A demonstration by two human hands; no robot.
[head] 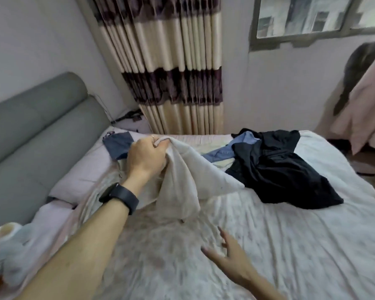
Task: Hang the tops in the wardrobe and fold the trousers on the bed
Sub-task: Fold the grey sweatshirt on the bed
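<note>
Nearby, dark clothes (pixel 279 169) crowd the cream garment (pixel 182 169) on the bed.

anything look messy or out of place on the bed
Black clothes lie crumpled in a heap on the far side of the bed, a blue garment tangled among them. The left hand grips a cream garment, half lifted.

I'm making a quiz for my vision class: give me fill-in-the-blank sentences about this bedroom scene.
1. The left hand grips the cream cloth garment, while the right hand holds ____.
2. The black watch is worn on the ____ wrist.
3. The crumpled black garment and the light blue garment both lie on the ____, touched by neither hand.
4. The padded headboard is ____ in colour.
Missing words: nothing; left; bed; grey.
</note>
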